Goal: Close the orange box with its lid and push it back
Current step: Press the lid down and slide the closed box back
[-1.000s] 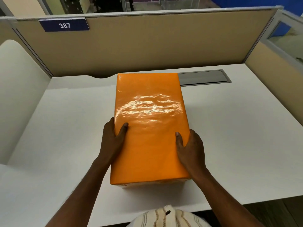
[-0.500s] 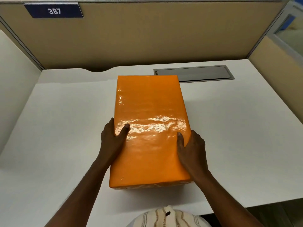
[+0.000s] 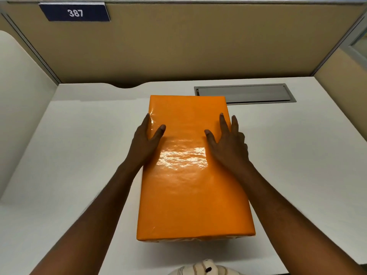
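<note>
The orange box lies lengthwise on the white desk, with its glossy orange lid fully on top. My left hand clasps the box's left edge past its middle, thumb on the lid and fingers stretched along the side. My right hand straddles the right edge at the same height: thumb and forefinger lie on the lid, the other fingers reach over the side. The box's far end just touches the near rim of the grey cable hatch.
A tan partition wall with a blue "387" label closes the desk's far side, a short way behind the box. Side panels stand left and right. A striped cream cloth item shows at the desk's near edge.
Both hands have slid forward along the box's sides from near its front end to past its middle, fingers now stretched out. The box sits about where it did.
</note>
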The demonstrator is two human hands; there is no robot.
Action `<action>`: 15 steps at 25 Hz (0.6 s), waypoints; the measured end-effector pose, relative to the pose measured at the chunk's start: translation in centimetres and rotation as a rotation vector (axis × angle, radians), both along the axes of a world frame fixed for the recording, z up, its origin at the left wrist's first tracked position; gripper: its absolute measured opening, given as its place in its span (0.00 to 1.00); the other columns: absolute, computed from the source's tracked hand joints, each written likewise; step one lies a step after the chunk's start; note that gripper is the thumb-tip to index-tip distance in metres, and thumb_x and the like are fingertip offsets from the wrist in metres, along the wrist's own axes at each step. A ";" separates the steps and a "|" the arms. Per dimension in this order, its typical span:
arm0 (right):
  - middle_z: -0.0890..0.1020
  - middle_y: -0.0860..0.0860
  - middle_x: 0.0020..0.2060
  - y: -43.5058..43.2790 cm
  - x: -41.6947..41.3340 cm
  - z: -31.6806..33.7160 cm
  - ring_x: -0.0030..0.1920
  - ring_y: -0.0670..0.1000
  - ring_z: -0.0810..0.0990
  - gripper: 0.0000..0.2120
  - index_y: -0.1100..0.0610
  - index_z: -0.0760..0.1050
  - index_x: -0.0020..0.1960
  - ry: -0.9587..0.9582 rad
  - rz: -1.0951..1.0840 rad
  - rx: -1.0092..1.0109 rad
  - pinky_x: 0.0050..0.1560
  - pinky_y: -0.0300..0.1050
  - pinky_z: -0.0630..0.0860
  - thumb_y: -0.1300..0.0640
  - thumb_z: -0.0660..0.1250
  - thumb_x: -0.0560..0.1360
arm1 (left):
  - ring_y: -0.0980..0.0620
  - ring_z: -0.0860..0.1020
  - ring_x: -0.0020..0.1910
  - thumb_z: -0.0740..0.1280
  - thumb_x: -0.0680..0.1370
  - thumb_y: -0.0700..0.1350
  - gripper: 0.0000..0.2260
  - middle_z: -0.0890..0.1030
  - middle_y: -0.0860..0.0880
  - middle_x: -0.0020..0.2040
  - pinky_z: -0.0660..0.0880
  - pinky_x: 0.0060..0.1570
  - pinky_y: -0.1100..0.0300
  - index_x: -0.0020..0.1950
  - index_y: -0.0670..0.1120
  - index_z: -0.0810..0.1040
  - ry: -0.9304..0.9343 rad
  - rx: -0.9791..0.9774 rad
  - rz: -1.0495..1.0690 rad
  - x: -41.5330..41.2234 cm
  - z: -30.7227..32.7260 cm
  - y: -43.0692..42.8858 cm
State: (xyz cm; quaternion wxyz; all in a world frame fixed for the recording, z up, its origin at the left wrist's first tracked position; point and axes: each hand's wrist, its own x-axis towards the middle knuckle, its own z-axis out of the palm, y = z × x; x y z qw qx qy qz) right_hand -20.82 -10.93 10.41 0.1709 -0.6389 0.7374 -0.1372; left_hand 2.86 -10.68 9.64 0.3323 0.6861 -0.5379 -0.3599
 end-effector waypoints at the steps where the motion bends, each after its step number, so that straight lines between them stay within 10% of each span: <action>1: 0.45 0.51 0.77 -0.7 0.2 -0.3 0.73 0.64 0.57 0.36 0.44 0.43 0.75 -0.001 0.005 0.013 0.66 0.67 0.62 0.32 0.49 0.73 | 0.42 0.65 0.73 0.60 0.76 0.61 0.34 0.61 0.47 0.77 0.64 0.69 0.43 0.78 0.55 0.50 0.008 0.010 -0.016 -0.2 -0.2 -0.1; 15: 0.44 0.51 0.77 -1.6 0.7 -2.9 0.69 0.65 0.64 0.36 0.45 0.43 0.75 0.102 0.000 0.005 0.63 0.64 0.66 0.30 0.44 0.73 | 0.42 0.64 0.73 0.62 0.75 0.61 0.37 0.60 0.47 0.77 0.65 0.70 0.41 0.78 0.55 0.47 0.024 0.015 -0.041 -0.1 -2.8 -0.8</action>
